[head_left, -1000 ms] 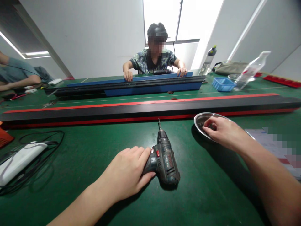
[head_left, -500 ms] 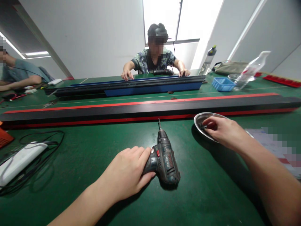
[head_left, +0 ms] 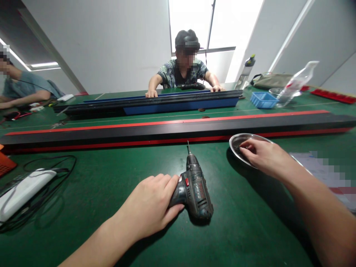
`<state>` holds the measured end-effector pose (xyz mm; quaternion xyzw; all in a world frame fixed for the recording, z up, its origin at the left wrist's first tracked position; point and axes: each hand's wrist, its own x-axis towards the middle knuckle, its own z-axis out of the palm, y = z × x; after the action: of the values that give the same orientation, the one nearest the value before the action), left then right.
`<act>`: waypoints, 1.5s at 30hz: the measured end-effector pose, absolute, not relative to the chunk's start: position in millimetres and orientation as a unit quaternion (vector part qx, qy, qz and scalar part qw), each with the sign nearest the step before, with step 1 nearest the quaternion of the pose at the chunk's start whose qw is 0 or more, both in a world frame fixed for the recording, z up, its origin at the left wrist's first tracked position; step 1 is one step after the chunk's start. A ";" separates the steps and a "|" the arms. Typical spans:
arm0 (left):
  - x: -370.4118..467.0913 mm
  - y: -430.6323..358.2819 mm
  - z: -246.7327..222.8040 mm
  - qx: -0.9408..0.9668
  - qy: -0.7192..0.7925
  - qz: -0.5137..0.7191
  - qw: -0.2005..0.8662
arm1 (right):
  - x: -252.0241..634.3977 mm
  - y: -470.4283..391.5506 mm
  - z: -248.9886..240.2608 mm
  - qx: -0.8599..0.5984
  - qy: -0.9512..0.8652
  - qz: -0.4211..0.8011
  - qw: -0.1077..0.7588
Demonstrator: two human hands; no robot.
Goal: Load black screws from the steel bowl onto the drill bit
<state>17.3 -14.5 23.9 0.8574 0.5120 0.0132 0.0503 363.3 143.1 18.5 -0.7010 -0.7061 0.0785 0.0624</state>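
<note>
My left hand [head_left: 157, 202] is wrapped round the handle of a cordless drill [head_left: 198, 193], which lies on its side on the green table. The drill's bit points away from me, toward a long black bar with red edges [head_left: 167, 132]. Over a round metal bowl [head_left: 232, 142] my right hand [head_left: 258, 154] has its fingers pinched together. Small dark pieces, which look like screws, lie in the bowl under the fingertips. Whatever the fingertips hold is too small to make out.
Across the table a person [head_left: 185, 70] rests both hands on a blue and black long piece [head_left: 180, 105]. A white power strip [head_left: 26, 193] with black cables lies at left, beside an orange basket [head_left: 5, 163]. A blue tray [head_left: 263, 100] and a plastic bottle [head_left: 299, 83] are at right.
The fingers of my right hand have drawn closer together over the bowl. My left hand and the drill have stayed in place. The person opposite has shifted their hands slightly.
</note>
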 end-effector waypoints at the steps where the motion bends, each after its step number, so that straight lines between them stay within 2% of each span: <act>1: 17.3 -14.5 23.9 0.856 0.515 0.017 0.047 | 362.2 142.5 19.7 -0.702 -0.706 0.076 0.053; 8: 17.6 -13.5 23.4 0.856 0.514 0.015 0.046 | 358.8 140.9 23.5 -0.693 -0.717 0.080 0.013; 32: 17.8 -13.8 24.0 0.856 0.515 0.017 0.042 | 355.7 138.9 26.3 -0.692 -0.714 0.101 -0.016; 45: 17.5 -13.0 23.2 0.855 0.516 0.019 0.045 | 353.8 137.9 30.2 -0.708 -0.700 0.098 0.014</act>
<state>17.5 -13.0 23.2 0.8551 0.5163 0.0186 0.0448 353.8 137.9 30.2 -0.7077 -0.6996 0.0976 0.0136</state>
